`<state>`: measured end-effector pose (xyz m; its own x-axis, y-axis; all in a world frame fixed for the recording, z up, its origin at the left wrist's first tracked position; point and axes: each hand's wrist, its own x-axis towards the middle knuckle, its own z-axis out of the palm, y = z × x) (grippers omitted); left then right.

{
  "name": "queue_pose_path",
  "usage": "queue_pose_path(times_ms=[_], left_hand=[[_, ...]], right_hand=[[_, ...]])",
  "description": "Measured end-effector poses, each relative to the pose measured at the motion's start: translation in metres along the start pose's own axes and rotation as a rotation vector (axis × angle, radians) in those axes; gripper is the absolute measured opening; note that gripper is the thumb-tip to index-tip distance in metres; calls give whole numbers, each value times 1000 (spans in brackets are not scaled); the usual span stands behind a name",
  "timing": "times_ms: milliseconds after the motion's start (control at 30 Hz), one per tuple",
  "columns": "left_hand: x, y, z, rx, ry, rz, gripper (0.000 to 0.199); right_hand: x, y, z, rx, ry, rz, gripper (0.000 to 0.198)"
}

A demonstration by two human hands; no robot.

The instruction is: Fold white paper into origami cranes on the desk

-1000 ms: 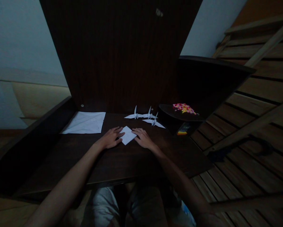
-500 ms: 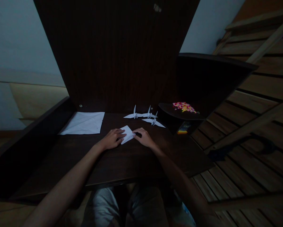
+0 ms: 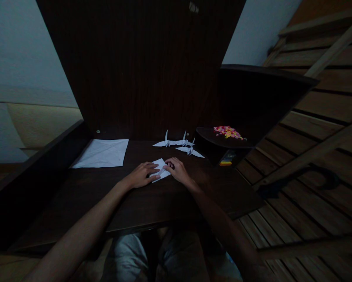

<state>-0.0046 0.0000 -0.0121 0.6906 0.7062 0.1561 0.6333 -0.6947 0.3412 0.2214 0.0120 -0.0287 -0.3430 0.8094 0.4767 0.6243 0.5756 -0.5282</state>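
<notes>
A small folded piece of white paper (image 3: 159,166) lies on the dark desktop between my hands. My left hand (image 3: 141,175) rests on its left side, fingers spread and pressing it against the wood. At the right side of the paper, my right hand (image 3: 178,170) has curled fingers, with thumb and index finger pinching a flap. The flap's exact fold is too small to make out. Just behind stand several folded paper cranes: one at the left (image 3: 166,143), one at the back (image 3: 184,142) and one nearer me (image 3: 190,150), wings outspread.
A creased white sheet (image 3: 101,153) lies at the desk's left, beside a raised side panel (image 3: 46,156). To the right, a corner shelf (image 3: 206,135) bears a heap of small pink and yellow pieces (image 3: 228,132). A yellow-orange object (image 3: 225,163) sits beneath it.
My right hand has shifted slightly left over the paper, its fingers now more curled on the flap. The paper has turned a little. The view has moved slightly.
</notes>
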Motion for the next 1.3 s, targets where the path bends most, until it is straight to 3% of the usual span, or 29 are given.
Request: queue_pose_path(times_ms=[267,633,1033,1300], left_hand=[[2,1,2,3,21,-5,58],[1,2,1,34,-5,-15,47],[2,-4,7,87,32,-47,48],[3,-6,8,93,20,-62,44]], right_hand=[[-1,-4,0,-133,-38,-37,16],[-3,-10,1,-326,-99,-96,26],[-5,-21,4,-500,-133,75,32],[-4,-10,6,-402,-50,154,29]])
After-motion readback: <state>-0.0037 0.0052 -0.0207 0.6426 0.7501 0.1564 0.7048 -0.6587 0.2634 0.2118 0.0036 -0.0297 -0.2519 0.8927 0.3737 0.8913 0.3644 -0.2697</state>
